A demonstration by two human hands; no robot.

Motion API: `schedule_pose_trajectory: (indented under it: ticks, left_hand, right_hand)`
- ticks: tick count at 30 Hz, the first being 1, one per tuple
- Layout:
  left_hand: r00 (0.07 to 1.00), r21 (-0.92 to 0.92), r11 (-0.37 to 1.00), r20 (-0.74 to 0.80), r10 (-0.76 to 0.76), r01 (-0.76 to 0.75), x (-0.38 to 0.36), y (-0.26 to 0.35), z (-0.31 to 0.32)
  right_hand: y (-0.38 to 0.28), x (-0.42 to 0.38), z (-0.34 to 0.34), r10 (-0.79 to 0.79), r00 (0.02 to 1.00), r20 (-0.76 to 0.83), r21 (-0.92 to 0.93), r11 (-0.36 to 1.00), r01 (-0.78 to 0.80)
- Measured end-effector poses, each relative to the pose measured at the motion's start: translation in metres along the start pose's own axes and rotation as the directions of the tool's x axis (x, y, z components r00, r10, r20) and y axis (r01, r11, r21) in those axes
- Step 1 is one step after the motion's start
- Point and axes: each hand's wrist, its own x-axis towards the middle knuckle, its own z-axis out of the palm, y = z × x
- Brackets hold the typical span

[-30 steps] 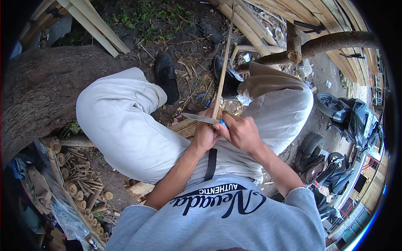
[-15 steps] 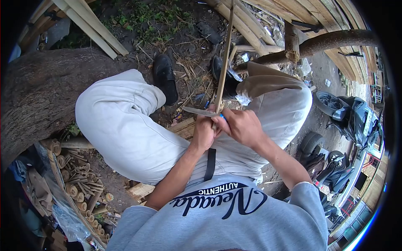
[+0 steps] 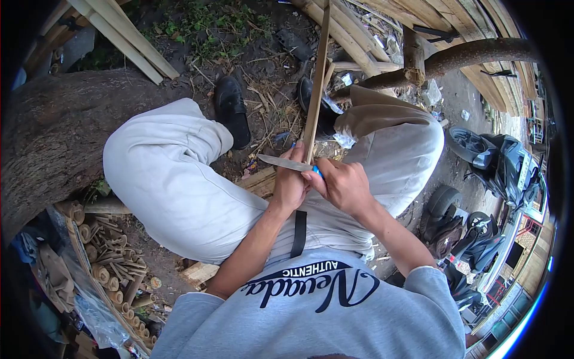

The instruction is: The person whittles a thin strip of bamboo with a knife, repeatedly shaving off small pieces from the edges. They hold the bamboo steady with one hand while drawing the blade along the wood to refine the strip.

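Observation:
My right hand (image 3: 344, 185) is closed round the blue handle (image 3: 317, 172) of a knife. The knife's grey blade (image 3: 282, 161) points left, lying across my left hand and the near end of a bamboo strip. My left hand (image 3: 291, 179) is wrapped round that long, pale bamboo strip (image 3: 317, 99), which slants up and away between my shoes. The strip's lowest end is hidden by my fingers and the blade. Both hands are close together, in front of my lap.
Bamboo poles (image 3: 353, 36) and stacked boards lie ahead right, beside a branch (image 3: 472, 55). A thick tree trunk (image 3: 60, 128) is on the left. Cut bamboo pieces (image 3: 113, 257) are piled at lower left. A motorcycle (image 3: 502, 167) stands at right. Wood scraps litter the ground.
The knife blade has turned slightly and shows more of its flat side. The bamboo strip is turned, showing a wider face. My hands stay close together.

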Motion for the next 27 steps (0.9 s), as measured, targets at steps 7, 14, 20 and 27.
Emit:
schedule_pose_trajectory:
  ticks: [7,14,20,27]
  left_hand:
    - [0.997,0.015,1.0,0.072,0.018,-0.019,0.0,-0.004,-0.002]
    - [0.996,-0.014,1.0,0.086,-0.024,0.025,-0.001,-0.002,-0.003]
    - [0.994,0.048,0.997,0.096,-0.061,0.057,-0.008,0.003,-0.001]
    - [0.975,-0.057,0.998,0.222,-0.002,0.015,-0.003,-0.004,-0.016]
  right_hand:
    - [0.021,0.007,0.001,-0.015,0.999,0.04,-0.108,0.994,0.02]
    - [0.03,0.015,0.003,-0.079,0.997,-0.018,-0.036,0.996,0.078]
    - [0.063,0.042,0.006,0.206,0.969,-0.139,-0.205,0.951,-0.232]
    - [0.015,0.018,-0.007,-0.003,0.994,0.108,-0.032,0.999,0.007]
